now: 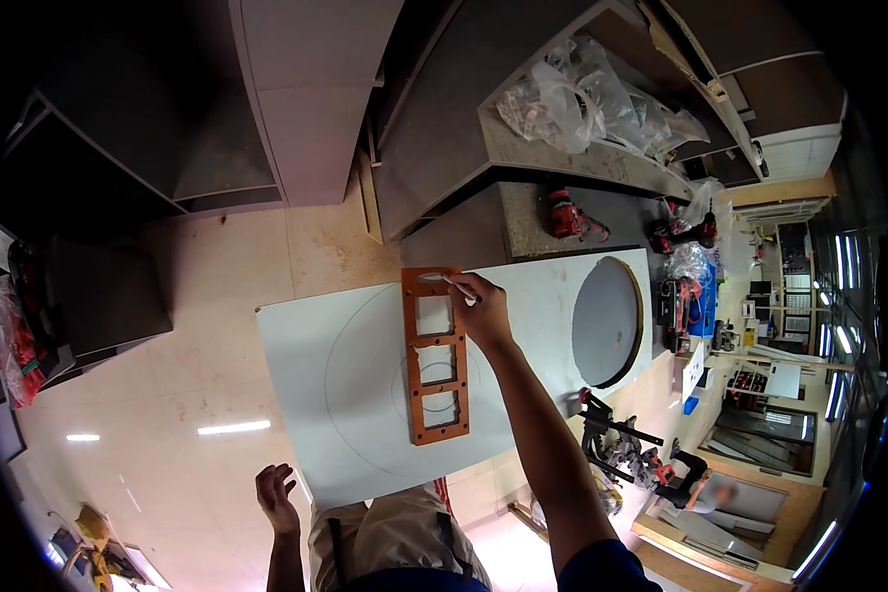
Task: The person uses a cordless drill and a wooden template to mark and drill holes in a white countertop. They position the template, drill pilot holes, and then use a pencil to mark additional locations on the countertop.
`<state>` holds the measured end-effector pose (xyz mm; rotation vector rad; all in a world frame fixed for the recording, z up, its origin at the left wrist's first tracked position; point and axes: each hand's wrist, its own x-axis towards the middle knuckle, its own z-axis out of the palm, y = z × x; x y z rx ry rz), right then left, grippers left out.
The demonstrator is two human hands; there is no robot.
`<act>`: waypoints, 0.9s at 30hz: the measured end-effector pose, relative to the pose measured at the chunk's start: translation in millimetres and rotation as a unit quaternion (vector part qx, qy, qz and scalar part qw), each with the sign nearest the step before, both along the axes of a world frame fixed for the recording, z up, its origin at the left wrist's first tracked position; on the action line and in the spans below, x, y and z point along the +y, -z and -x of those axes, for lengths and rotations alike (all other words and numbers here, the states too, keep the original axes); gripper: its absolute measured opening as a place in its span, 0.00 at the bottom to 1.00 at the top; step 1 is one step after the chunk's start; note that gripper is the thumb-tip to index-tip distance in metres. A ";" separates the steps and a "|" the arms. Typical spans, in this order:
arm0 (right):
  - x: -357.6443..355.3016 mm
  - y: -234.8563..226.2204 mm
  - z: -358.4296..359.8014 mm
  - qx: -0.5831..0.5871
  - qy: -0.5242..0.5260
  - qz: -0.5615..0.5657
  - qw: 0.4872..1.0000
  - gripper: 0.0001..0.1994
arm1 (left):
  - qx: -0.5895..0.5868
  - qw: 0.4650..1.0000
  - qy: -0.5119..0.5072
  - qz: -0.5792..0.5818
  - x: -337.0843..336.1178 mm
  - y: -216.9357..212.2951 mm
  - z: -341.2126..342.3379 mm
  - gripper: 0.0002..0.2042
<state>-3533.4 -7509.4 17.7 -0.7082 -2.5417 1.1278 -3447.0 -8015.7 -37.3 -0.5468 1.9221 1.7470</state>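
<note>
A white board (306, 355) lies in front of me, with a large and a smaller circle drawn on it and a round hole cut near its right end. Across the circles rests a flat reddish-brown template (461, 395) with several squarish openings and small holes along its bars. At the template's far end, my right hand (485, 314) is closed round a thin, light pencil (461, 286). My left hand (278, 496) hangs off the board's near left edge, fingers loosely bent and apart, holding nothing.
Beyond the board, a red power drill (567, 215) lies on a dark surface, below a shelf holding clear plastic bags (592, 94). Black clamps (612, 424) stick out by the board's right side. Dark cabinets stand at far left. Another person (701, 490) is farther off at right.
</note>
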 end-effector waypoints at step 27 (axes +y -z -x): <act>19.8 -0.9 7.5 -0.089 -0.015 -0.129 0.987 0.06 | 0.034 0.998 0.039 -0.039 23.6 8.7 -16.1 0.17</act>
